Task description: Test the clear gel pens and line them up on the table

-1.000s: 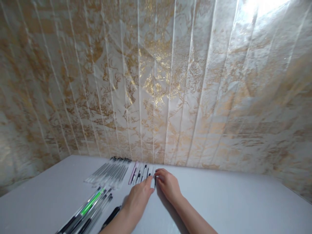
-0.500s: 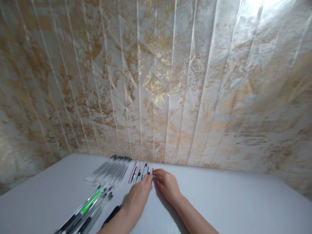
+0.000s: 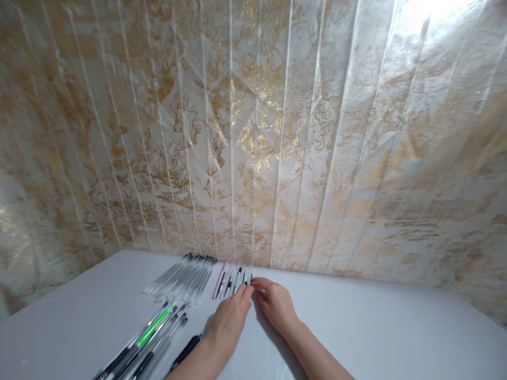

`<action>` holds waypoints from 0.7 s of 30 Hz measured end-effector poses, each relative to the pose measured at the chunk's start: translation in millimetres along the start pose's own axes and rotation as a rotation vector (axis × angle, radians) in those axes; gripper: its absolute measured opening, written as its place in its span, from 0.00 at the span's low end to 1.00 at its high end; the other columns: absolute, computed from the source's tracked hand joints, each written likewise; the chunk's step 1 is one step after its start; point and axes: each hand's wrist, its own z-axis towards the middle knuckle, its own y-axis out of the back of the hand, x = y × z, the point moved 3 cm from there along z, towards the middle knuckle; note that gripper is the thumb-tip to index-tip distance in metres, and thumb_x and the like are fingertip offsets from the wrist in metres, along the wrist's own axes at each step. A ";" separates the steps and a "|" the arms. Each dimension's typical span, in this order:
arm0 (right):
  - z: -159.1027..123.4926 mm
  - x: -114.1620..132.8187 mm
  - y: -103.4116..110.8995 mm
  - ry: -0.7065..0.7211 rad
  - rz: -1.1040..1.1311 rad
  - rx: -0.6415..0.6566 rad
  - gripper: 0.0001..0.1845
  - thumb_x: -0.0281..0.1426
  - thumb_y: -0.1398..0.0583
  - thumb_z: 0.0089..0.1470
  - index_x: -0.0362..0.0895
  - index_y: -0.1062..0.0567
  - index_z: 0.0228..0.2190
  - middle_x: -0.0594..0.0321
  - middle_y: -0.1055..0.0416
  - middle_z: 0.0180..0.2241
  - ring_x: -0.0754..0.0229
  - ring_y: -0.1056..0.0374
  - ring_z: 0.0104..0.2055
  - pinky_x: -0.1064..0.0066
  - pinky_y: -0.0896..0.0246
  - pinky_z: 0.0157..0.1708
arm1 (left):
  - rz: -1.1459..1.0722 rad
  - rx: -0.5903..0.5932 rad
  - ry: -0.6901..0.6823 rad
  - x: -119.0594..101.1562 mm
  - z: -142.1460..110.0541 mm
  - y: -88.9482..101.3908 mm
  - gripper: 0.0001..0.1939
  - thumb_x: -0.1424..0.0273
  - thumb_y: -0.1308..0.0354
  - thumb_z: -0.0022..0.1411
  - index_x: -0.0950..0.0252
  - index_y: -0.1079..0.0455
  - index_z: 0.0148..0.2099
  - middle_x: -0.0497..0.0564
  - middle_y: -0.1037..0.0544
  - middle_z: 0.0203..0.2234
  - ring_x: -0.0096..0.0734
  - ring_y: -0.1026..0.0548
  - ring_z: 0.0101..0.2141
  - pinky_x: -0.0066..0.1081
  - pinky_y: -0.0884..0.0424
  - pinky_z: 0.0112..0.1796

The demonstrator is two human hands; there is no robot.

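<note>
My left hand [image 3: 233,316] is closed, its fingertips together at the right end of a short row of pens. Beside it my right hand [image 3: 278,306] has curled fingers, with thumb and forefinger meeting at the same spot. Between both sets of fingertips stands the dark tip of a pen [image 3: 251,276]; the rest of it is hidden by the fingers. Left of this pen lie several white and black pens [image 3: 238,278], and a pink pen [image 3: 219,279] at the row's left end.
A fan of clear pens with black ends [image 3: 182,279] lies farther left on the white table [image 3: 380,327]. Nearer me is a loose bunch of pens [image 3: 150,348] with a green one [image 3: 154,326]. A black object [image 3: 186,351] lies by my left forearm. A gold-patterned sheet [image 3: 253,132] rises behind.
The view has shifted slightly, so everything sits a little farther right. Both hands keep almost the same place at the end of the pen row.
</note>
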 end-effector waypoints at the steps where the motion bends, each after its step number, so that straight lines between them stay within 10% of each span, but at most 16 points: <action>1: 0.1 -0.6 -0.1 -0.003 0.001 0.001 0.26 0.17 0.48 0.45 0.50 0.22 0.40 0.66 0.24 0.47 0.57 0.28 0.46 0.71 0.38 0.45 | -0.031 -0.017 0.000 0.7 -0.2 -1.0 0.19 0.80 0.54 0.61 0.57 0.33 0.51 0.51 0.25 0.41 0.35 0.22 0.35 0.30 0.29 0.35; 8: 2.5 6.4 8.8 -0.013 0.247 -0.107 0.16 0.23 0.47 0.50 0.45 0.25 0.39 0.61 0.24 0.37 0.59 0.30 0.38 0.70 0.39 0.40 | -0.457 -0.333 -0.132 -9.1 -2.5 27.2 0.17 0.75 0.62 0.66 0.60 0.33 0.47 0.53 0.28 0.40 0.35 0.25 0.40 0.33 0.29 0.41; 14: -1.9 41.4 -14.4 0.026 0.759 0.276 0.06 0.29 0.42 0.49 0.41 0.27 0.31 0.65 0.31 0.27 0.63 0.37 0.30 0.74 0.41 0.30 | -0.781 -0.492 -0.136 -6.5 -2.4 34.6 0.14 0.72 0.60 0.66 0.62 0.32 0.43 0.54 0.27 0.40 0.36 0.28 0.44 0.37 0.31 0.46; 21: 3.8 11.0 -0.2 -0.149 0.085 0.039 0.11 0.31 0.45 0.56 0.41 0.24 0.27 0.61 0.27 0.24 0.60 0.34 0.27 0.73 0.45 0.29 | -0.708 -0.523 -0.041 -2.3 -4.7 25.8 0.15 0.69 0.54 0.66 0.60 0.39 0.54 0.56 0.32 0.51 0.40 0.37 0.56 0.48 0.42 0.57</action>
